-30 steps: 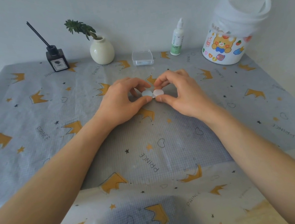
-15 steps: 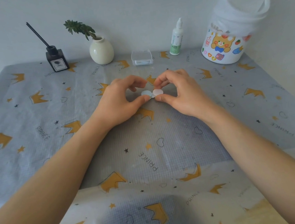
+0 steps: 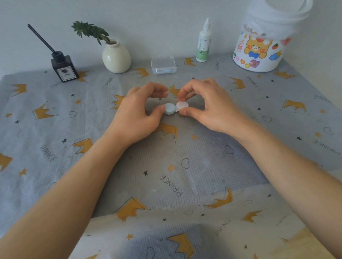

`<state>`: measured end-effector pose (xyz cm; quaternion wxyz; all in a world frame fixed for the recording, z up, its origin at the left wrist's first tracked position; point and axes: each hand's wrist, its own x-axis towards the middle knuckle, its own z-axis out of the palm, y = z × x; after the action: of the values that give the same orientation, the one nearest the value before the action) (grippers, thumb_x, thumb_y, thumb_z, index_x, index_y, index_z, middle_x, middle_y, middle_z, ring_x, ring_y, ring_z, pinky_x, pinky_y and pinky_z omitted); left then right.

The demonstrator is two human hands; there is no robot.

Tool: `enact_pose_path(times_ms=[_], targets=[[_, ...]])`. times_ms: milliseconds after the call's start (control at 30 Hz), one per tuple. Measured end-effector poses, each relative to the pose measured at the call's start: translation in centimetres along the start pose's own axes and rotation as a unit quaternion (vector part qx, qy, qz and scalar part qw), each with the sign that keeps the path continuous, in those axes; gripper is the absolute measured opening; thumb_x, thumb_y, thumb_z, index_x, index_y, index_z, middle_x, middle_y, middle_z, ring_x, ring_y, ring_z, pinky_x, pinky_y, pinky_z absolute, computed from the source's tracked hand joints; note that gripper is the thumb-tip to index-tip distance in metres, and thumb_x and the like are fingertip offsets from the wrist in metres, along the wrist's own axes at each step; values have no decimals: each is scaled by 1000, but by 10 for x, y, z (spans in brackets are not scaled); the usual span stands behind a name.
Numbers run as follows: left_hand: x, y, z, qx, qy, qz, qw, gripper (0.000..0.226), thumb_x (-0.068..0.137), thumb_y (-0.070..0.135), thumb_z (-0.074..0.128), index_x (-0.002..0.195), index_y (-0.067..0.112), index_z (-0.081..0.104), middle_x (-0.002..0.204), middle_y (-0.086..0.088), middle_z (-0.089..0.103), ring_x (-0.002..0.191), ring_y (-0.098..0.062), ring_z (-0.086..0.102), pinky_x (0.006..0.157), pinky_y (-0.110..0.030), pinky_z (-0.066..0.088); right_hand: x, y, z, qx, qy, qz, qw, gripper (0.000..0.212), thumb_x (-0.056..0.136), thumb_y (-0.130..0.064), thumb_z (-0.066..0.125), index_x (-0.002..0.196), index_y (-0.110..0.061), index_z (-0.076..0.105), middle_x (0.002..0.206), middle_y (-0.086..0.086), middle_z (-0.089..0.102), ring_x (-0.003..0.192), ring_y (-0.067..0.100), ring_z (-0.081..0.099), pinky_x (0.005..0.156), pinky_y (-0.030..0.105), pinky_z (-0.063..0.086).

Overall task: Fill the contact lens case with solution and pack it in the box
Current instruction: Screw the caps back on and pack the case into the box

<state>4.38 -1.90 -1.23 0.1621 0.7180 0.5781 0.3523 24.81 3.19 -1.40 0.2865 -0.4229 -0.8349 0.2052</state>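
Your fingers have lifted off the two caps over the last second: a moment ago both hands curled low over the small double-well plastic contact lens case [image 3: 176, 108], and now your left hand [image 3: 140, 113] and right hand [image 3: 209, 103] arch above it, index fingers raised, only the thumbs touching its near edge, so neither hand pinches anything. That suggests the caps are still to be unscrewed, with no solution in yet. The case lies flat on the grey crown-printed tablecloth [image 3: 38, 133], one round cap pale blue, the other pale pink, both seated. Behind the case, near the wall, stands the clear plastic box [image 3: 163, 65]; just right of that box is the white solution bottle with a green label [image 3: 203, 40], upright and capped.
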Motion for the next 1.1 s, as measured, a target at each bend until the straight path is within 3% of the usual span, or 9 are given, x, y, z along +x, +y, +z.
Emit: enact_pose_path(times_ms=[100, 200, 433, 500, 600, 700, 933, 1100], targets=[[-1, 2, 0, 29, 32, -8, 999, 29, 91, 20, 60, 120, 24, 59, 101, 15, 67, 106, -12, 52, 86, -30, 46, 0, 0, 0, -2, 1, 0, 1000, 31, 81, -27, 79, 107, -29, 62, 100, -19, 63, 107, -4, 43, 84, -6, 25], [-3, 4, 0, 25, 42, -17, 999, 23, 94, 18, 55, 116, 23, 60, 94, 13, 66, 102, -13, 55, 86, -33, 47, 0, 0, 0, -3, 0, 1, 1000, 31, 82, -27, 79, 107, -31, 62, 102, -17, 63, 106, -6, 42, 83, -6, 25], [-3, 8, 0, -28, -10, -5, 1000, 29, 94, 5, 51, 119, 18, 58, 107, 15, 71, 106, -3, 61, 88, -19, 45, 0, -1, 0, -5, 5, 0, 1000, 31, 81, -28, 80, 107, -30, 62, 96, -23, 61, 109, -1, 45, 81, -6, 26], [-3, 8, 1, 4, 6, 11, 1000, 27, 95, 9, 51, 121, 18, 56, 109, 14, 70, 111, -8, 57, 93, -24, 43, 0, -1, -1, -2, 9, -1, 1000, 31, 81, -28, 80, 106, -31, 62, 92, -26, 58, 110, 1, 47, 81, -3, 28], [-3, 6, 0, 49, 50, 5, 998, 25, 96, 12, 46, 119, 18, 56, 96, 14, 69, 101, -14, 56, 88, -38, 48, 0, -1, 0, 0, 6, 1, 1000, 30, 81, -30, 79, 106, -31, 62, 92, -27, 58, 113, 2, 47, 81, 2, 29], [-4, 6, 0, 55, 50, 1, 997, 24, 96, 11, 46, 117, 17, 57, 89, 16, 68, 96, -16, 60, 85, -43, 51, 0, -1, 0, 4, 7, 2, 1000, 31, 81, -29, 80, 107, -30, 63, 92, -27, 58, 114, 3, 48, 83, 6, 30], [-5, 7, -1, 26, 31, -1, 999, 28, 91, 9, 52, 117, 18, 57, 96, 12, 71, 100, -15, 62, 90, -42, 50, 1, -2, -2, -2, 12, 0, 1000, 31, 79, -30, 81, 104, -31, 63, 91, -27, 60, 112, 3, 50, 80, 3, 29], [-5, 10, 1, -12, 1, -2, 1000, 28, 89, 20, 64, 117, 21, 57, 100, 15, 71, 101, -2, 63, 93, -29, 48, 0, -2, -1, 0, 16, -6, 1000, 30, 78, -29, 82, 102, -32, 63, 87, -29, 57, 110, 4, 55, 82, 5, 31]])
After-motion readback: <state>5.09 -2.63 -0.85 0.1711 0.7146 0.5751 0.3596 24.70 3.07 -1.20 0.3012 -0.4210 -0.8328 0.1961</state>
